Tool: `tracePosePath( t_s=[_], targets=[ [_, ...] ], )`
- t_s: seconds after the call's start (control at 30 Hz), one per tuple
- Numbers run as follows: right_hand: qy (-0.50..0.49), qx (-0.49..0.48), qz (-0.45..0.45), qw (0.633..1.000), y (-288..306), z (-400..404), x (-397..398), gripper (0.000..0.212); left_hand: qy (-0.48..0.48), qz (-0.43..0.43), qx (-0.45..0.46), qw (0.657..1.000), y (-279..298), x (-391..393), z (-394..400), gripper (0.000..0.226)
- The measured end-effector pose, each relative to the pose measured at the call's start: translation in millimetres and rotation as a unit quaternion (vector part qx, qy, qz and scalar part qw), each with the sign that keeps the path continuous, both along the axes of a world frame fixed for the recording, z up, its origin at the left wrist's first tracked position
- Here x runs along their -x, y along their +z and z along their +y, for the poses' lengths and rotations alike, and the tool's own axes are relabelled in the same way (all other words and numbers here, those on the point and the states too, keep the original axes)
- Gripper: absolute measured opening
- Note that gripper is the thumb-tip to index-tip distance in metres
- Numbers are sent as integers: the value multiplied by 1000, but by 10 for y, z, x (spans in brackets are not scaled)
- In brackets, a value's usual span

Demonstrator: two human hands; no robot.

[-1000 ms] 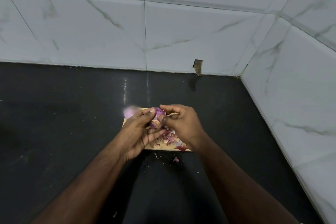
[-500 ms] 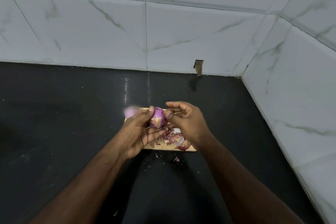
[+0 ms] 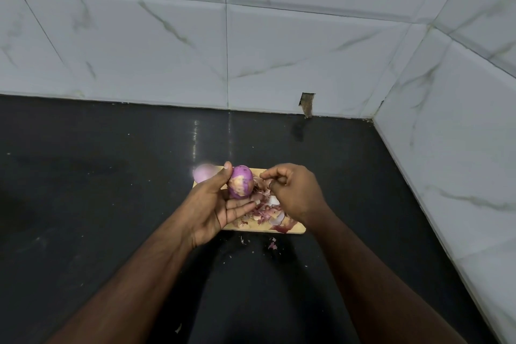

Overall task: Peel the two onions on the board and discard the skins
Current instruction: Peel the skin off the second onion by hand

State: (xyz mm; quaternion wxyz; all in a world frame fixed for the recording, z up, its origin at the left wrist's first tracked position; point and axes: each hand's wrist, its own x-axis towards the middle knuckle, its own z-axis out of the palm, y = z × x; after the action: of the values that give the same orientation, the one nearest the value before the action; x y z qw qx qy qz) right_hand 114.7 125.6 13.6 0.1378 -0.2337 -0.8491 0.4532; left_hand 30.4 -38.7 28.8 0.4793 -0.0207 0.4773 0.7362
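My left hand [image 3: 213, 205] holds a purple onion [image 3: 240, 182] between thumb and fingers above the small wooden board [image 3: 296, 229]; the onion shows pale patches among the purple. My right hand [image 3: 294, 193] hovers just right of it with fingers curled, pinching what looks like a bit of skin. A second, pale pink onion [image 3: 204, 173] lies at the board's far left corner, partly hidden by my left thumb. A heap of purple and white skins [image 3: 268, 211] covers the board under my hands.
The board lies on a black counter [image 3: 97, 190] in a corner of white marble-tiled walls [image 3: 307, 50]. A few skin scraps [image 3: 272, 244] lie on the counter just in front of the board. A small notch [image 3: 306, 103] breaks the back wall's base.
My right hand has pulled away from the onion to the right. The onion has turned in my left hand and shows more of its surface.
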Motion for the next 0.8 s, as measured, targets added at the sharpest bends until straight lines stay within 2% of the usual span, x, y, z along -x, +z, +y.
tracePosePath(
  t_s=[0.07,0.1,0.23,0.37,0.47,0.57,0.63,0.7,0.8],
  targets=[
    [12,-34,5,999,45,-6,-14,29,4,1,10,1000,-10,9,0,49],
    [20,-20,21,999,69,-13,-21,32,7,3,17,1000,-17,17,0,50],
    [69,106,77,989,105,-109,-20,36,13,17,45,999,-64,49,28,59],
    [34,87,111,989,51,-170,1,29,12,31,53,998,-93,61,32,57],
    [19,78,89,993,25,-102,-12,24,15,24,29,999,-73,87,0,48],
    [36,32,37,998,49,-13,-35,22,-4,46,8,999,-68,119,-54,32],
    [35,14,34,999,102,24,-34,23,-23,65,-2,998,-82,123,-75,29],
    [42,16,45,998,183,30,-27,30,-40,90,4,995,-96,124,-79,31],
    [127,77,28,988,260,-36,-18,48,-56,115,0,992,-113,120,-86,41]
  ],
)
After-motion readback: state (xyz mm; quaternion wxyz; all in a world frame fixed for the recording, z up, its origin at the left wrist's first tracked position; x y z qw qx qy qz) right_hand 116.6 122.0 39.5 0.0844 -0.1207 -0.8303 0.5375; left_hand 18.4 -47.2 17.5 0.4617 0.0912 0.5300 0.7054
